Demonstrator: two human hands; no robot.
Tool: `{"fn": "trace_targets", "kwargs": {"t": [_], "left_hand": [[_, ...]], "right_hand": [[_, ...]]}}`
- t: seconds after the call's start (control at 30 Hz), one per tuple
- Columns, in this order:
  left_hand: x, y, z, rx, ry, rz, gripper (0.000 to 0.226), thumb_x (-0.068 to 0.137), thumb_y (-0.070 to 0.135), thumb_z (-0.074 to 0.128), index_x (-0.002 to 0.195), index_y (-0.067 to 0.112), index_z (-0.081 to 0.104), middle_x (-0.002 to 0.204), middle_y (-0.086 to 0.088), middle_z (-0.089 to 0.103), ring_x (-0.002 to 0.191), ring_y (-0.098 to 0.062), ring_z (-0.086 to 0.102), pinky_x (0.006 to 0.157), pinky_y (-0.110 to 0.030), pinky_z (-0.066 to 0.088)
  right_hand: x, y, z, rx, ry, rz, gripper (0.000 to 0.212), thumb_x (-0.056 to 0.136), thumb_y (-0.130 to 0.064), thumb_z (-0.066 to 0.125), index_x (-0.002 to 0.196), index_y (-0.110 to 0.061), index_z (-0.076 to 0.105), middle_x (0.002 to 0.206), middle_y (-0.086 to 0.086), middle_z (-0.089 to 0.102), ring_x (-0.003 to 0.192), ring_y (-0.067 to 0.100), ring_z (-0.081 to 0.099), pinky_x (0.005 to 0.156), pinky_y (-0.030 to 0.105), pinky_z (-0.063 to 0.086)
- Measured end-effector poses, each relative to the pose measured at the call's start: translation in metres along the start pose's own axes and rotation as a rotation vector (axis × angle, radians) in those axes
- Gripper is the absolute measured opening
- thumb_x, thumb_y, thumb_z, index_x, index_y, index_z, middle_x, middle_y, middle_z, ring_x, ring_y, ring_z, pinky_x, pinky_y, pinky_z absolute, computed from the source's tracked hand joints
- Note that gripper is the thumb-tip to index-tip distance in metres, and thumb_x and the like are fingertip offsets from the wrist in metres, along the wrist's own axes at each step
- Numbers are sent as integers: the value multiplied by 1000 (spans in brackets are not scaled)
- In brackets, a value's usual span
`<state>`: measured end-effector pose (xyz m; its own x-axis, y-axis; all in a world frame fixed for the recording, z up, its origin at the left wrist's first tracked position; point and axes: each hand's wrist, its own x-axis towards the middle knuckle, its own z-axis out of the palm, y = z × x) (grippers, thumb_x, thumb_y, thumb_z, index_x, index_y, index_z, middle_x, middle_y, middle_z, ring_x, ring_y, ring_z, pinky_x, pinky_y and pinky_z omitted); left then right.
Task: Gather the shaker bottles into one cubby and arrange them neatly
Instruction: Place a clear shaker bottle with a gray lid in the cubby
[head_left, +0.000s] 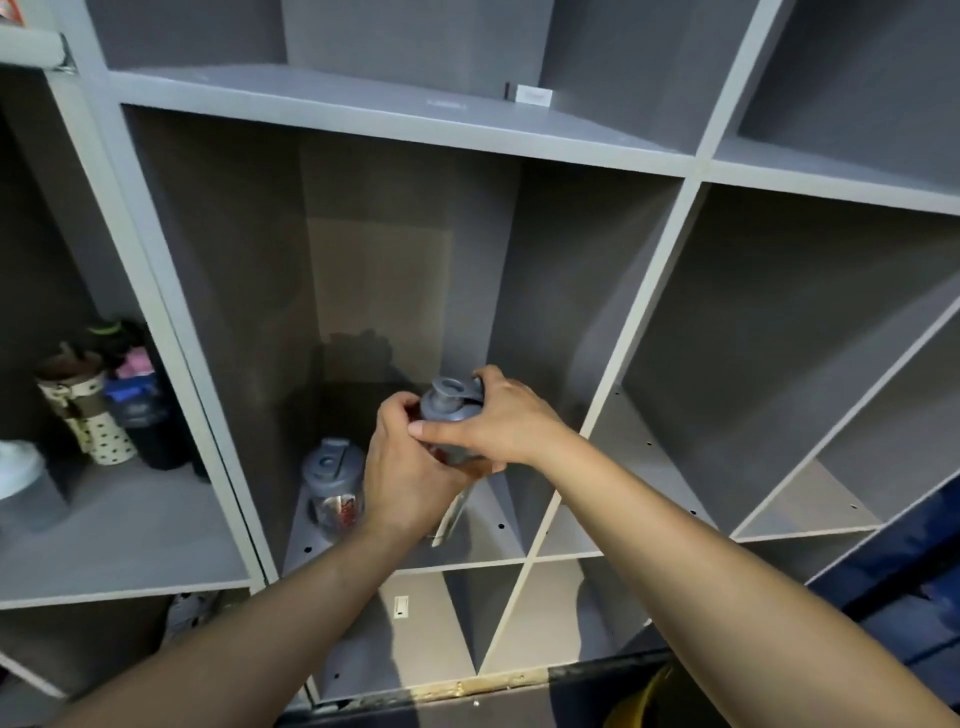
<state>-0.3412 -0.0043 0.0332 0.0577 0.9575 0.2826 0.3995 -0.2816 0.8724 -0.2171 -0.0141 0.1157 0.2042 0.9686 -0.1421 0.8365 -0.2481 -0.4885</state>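
In the head view both forearms reach forward into the middle cubby of the grey shelf unit, meeting over its floor. The left hand wraps the clear body of a shaker bottle, while the right hand curls over its grey lid from the right. A second shaker bottle stands upright near the cubby floor's front left corner, just beside the left hand.
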Motion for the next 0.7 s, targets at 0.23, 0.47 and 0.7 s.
{"fn": "trace_targets", "kwargs": {"t": [0.23,0.47,0.7], "left_hand": [[13,-29,0,29,-247,68,83,54,44,91,118,33,39,109,13,58,97,-4,61,82,-26,55],[42,-78,-9,266,-373,46,44,73,30,81,110,28,58,102,10,63,92,-6,62,81,-27,54],[70,-94,11,452,-492,5,34,79,36,74,109,28,62,105,9,60,98,-12,61,88,-26,49]], "right_hand": [[35,27,-8,-130,-79,-113,83,48,-69,80,115,-30,50,114,-2,59,101,20,60,87,37,54],[86,66,21,-420,-179,-174,96,62,-43,86,142,-23,36,131,7,43,114,35,57,81,34,47],[130,101,74,-569,-281,-153,93,65,-25,83,145,-13,36,140,11,47,127,35,49,102,38,46]]}}
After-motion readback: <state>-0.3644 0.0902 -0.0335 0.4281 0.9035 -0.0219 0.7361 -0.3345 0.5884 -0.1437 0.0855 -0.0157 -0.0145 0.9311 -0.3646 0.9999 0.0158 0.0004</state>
